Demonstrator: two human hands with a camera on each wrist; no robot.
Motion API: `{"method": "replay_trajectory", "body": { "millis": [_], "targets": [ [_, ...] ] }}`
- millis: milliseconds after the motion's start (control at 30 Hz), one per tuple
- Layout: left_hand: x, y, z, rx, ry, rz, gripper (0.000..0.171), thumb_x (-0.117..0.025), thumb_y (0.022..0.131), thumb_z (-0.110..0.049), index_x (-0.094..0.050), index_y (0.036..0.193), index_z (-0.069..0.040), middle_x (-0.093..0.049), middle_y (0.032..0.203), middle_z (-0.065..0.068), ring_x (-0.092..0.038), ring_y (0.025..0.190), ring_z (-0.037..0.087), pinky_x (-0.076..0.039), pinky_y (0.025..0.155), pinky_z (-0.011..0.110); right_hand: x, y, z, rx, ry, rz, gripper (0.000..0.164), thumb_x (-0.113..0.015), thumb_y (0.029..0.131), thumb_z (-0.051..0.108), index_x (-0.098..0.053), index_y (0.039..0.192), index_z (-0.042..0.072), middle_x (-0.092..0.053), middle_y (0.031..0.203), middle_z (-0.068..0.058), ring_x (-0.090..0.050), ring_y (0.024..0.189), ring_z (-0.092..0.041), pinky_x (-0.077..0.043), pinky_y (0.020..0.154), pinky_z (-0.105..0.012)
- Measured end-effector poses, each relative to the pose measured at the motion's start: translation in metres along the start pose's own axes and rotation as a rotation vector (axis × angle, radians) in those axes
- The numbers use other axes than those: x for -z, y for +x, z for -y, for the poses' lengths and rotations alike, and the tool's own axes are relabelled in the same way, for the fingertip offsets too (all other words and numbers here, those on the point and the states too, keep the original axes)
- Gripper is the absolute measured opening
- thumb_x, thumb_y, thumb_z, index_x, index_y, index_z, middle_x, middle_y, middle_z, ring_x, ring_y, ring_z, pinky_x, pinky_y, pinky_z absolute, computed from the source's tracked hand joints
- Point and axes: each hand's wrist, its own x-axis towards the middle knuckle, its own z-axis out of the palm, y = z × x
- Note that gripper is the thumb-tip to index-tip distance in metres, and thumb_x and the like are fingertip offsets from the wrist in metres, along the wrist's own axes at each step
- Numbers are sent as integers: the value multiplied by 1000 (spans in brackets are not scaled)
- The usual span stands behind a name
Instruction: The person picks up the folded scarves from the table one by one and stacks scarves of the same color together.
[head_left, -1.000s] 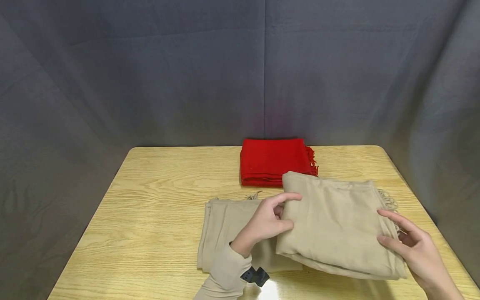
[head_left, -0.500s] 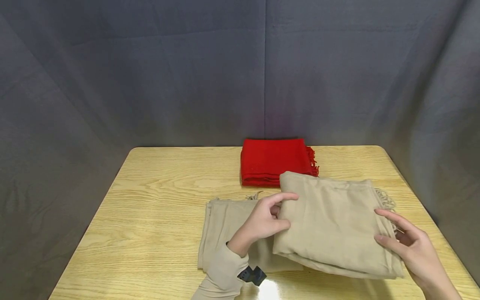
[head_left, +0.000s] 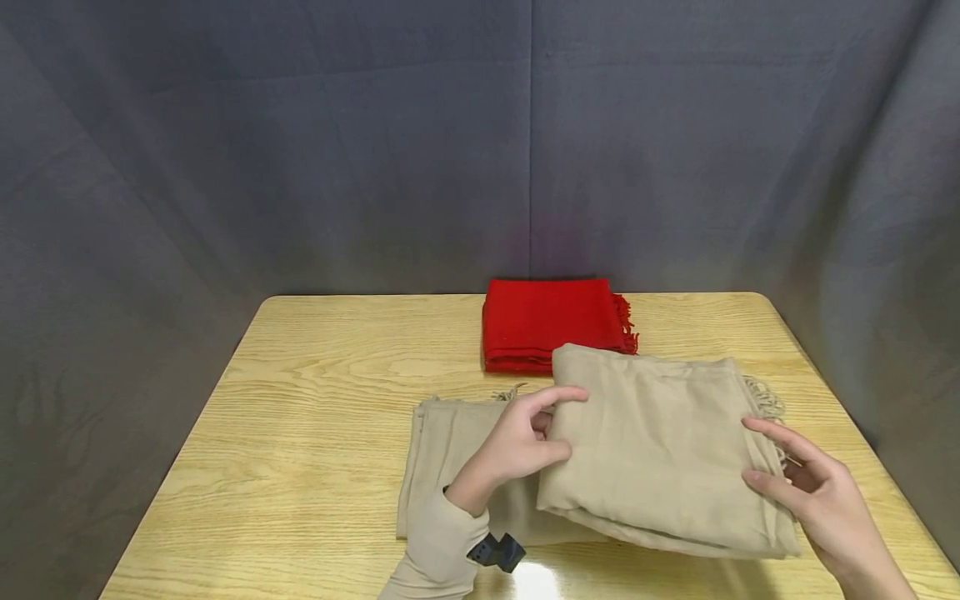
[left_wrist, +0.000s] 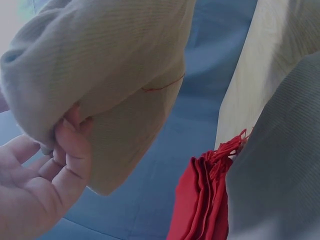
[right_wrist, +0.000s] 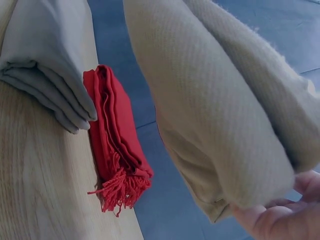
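Between my two hands hangs a folded beige fringed scarf (head_left: 660, 450), raised above the table at the right. My left hand (head_left: 521, 437) pinches its left edge, thumb and forefinger on top; in the left wrist view the other fingers curl beneath the fold. The right edge, next to the fringe, is pinched by my right hand (head_left: 813, 492). A second folded beige scarf (head_left: 442, 450) lies on the table under my left forearm, partly covered by the raised one. Farther back lies a folded red scarf (head_left: 551, 312), its fringe pointing right.
A wooden table (head_left: 300, 433) with rounded far corners carries the scarves. Grey curtains (head_left: 375, 167) stand behind it and along both sides. The red scarf sits close to the table's far edge.
Both hands have drifted slightly to the left together, carrying the raised beige scarf. It covers a little more of the lower beige scarf. The red scarf has stayed put.
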Motion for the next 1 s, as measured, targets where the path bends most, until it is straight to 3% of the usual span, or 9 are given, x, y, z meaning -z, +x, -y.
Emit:
{"method": "replay_trajectory", "body": {
  "millis": [233,467,800,1000],
  "targets": [
    [4,-3,-1,-6,5,0,56,-47,66,16,-55,119,-1,-60,90,17,-43,49,5,-34,45,17,-4,-1,2,-1,10,13,53,-55,81,-17,-48,129,1,-47,124,6,-33,56,-8,-29,44,-28],
    [8,-6,-1,-11,22,-7,56,-48,67,16,-56,120,-3,-60,97,16,-44,50,6,-35,46,18,-8,-1,5,-2,-16,23,52,-55,81,-16,-47,130,-1,-48,124,8,-37,57,-5,-31,43,-27],
    [14,-10,-1,-5,47,-16,55,-48,67,17,-54,119,3,-57,108,20,-43,51,8,-32,46,17,-15,-1,2,53,63,54,54,-51,79,-23,-49,128,-1,-49,126,5,-41,58,-3,-34,42,-25],
    [18,-14,0,-10,75,-27,55,-50,68,16,-55,120,-2,-56,111,14,-44,53,7,-33,47,17,-19,-1,2,46,54,45,53,-52,79,-22,-50,127,-1,-50,124,6,-42,59,-3,-35,43,-24]
  ]
}}
